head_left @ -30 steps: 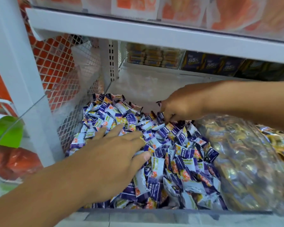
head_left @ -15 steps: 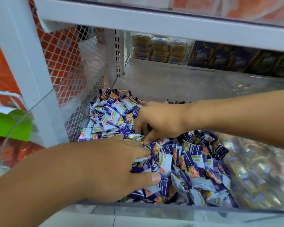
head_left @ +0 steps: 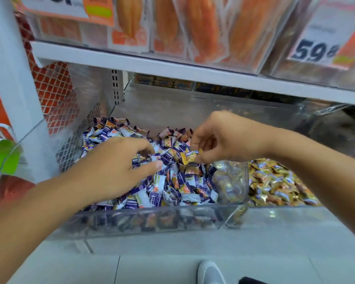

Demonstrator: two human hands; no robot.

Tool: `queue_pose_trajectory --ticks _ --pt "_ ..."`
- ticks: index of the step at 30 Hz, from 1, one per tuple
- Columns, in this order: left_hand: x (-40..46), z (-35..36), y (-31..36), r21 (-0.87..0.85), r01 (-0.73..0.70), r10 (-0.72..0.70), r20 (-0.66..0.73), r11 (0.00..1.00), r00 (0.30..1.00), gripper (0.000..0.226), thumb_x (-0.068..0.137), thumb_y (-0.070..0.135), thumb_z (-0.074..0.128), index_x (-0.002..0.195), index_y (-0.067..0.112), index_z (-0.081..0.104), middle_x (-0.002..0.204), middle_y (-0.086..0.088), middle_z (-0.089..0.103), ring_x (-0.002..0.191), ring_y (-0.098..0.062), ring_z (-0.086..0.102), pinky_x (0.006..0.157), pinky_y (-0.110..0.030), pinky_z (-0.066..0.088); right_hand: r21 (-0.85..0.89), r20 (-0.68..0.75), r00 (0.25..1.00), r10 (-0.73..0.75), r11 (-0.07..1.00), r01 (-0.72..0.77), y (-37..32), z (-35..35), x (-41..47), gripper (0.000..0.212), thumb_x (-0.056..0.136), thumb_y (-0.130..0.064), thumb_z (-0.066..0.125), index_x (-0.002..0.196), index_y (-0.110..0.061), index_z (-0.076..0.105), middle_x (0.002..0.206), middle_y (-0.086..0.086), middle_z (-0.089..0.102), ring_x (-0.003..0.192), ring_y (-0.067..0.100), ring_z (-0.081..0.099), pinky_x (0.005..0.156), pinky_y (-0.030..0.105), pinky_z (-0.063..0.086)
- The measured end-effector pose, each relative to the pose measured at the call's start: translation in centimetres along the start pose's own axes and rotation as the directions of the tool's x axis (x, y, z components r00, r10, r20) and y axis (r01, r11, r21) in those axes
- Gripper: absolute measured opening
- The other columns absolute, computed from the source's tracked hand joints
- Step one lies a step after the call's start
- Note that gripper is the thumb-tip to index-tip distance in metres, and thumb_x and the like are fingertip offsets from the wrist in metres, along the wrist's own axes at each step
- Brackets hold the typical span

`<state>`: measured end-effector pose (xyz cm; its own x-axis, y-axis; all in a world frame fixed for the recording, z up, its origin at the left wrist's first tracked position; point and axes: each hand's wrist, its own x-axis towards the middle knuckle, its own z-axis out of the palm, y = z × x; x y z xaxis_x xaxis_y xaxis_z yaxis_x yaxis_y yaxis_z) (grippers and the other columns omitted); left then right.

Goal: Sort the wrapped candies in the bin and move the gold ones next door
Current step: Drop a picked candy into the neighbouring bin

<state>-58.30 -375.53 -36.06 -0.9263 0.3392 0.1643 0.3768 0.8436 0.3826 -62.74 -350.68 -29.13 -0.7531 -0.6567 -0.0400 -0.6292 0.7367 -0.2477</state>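
1. Gold candy [head_left: 190, 157]: centre of frame, just above the purple pile, pinched between the thumb and fingertips of your right hand [head_left: 223, 138]. Its other fingers are curled in loosely.
2. Your left hand [head_left: 113, 169], left of centre, rests palm-down on the pile. Its fingers are bent into the wrappers and the thumb points right. I cannot tell whether it has hold of any piece.
3. Purple-and-white candies [head_left: 172, 185] fill the clear bin [head_left: 152, 222] at lower centre, heaped toward the back left.
4. The neighbouring bin [head_left: 295, 214], lower right, holds the gold candies [head_left: 275, 181]. A clear divider [head_left: 229, 181] stands between the two lots.
5. Surroundings: white shelf edge [head_left: 172, 68] across the upper frame with orange packets [head_left: 203, 27] above it, a price card [head_left: 320, 44] reading 59.8 at upper right, and wire mesh [head_left: 70, 140] at left.
6. A grey shoe [head_left: 209, 273] shows at the bottom edge.
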Motion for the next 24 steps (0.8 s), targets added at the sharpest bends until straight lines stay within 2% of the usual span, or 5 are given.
queue_pose_trajectory --ticks 9,13,17,20,24 --pt "1.0 1.5 5.1 -0.217 -0.084 0.074 -0.056 0.973 0.996 0.020 0.095 0.034 0.061 0.113 0.032 0.068 0.120 0.015 0.066 0.110 -0.005 0.058 0.091 -0.031 0.044 0.299 -0.441 0.846 0.301 0.938 -0.178 2.8 -1.6 -11.9 0.017 0.077 -0.017 0.085 0.093 -0.017 0.078 0.065 -0.003 0.067 0.056 0.004 0.054 0.056 0.023 0.047" --pt "1.2 1.7 4.5 -0.151 -0.014 0.015 0.007 0.988 1.000 0.028 0.099 0.029 0.057 0.127 0.029 0.062 0.134 0.010 0.057 0.114 -0.011 0.054 0.094 -0.031 0.040 0.159 -0.346 0.779 0.524 0.851 -0.501 6.5 0.9 -15.4 0.044 0.088 -0.024 0.075 0.131 -0.019 0.064 0.115 0.003 0.072 0.099 0.017 0.069 0.092 0.035 0.053" --pt "1.0 1.5 1.9 0.000 0.101 -0.099 0.199 0.995 0.975 0.058 0.098 0.044 0.054 0.150 0.022 0.040 0.156 0.001 0.039 0.141 -0.020 0.039 0.114 -0.035 0.033 0.126 -0.595 0.756 0.274 0.960 -0.248 2.1 -2.1 -12.8 0.040 0.093 -0.002 0.058 0.129 -0.018 0.063 0.115 -0.002 0.071 0.105 0.010 0.067 0.096 0.026 0.051" --pt "0.3 2.0 0.4 0.041 0.160 -0.164 0.355 0.986 0.920 0.067 0.097 0.057 0.046 0.155 0.028 0.030 0.161 0.006 0.030 0.145 -0.018 0.032 0.117 -0.031 0.028 -0.047 -0.203 0.973 -0.111 0.993 0.104 -4.0 -2.8 -7.2 0.031 0.097 -0.011 0.058 0.123 -0.025 0.068 0.113 -0.010 0.072 0.098 0.004 0.065 0.086 0.010 0.045" --pt "0.4 3.4 -0.5 0.073 0.128 -0.147 0.435 0.989 0.889 0.058 0.101 0.055 0.035 0.154 0.032 0.030 0.162 0.005 0.029 0.147 -0.019 0.029 0.120 -0.037 0.025 -0.448 0.327 0.942 -0.077 0.865 0.226 -2.3 1.1 2.8 0.057 0.099 -0.007 0.047 0.148 -0.037 0.042 0.150 -0.007 0.048 0.131 0.018 0.050 0.106 0.036 0.042"
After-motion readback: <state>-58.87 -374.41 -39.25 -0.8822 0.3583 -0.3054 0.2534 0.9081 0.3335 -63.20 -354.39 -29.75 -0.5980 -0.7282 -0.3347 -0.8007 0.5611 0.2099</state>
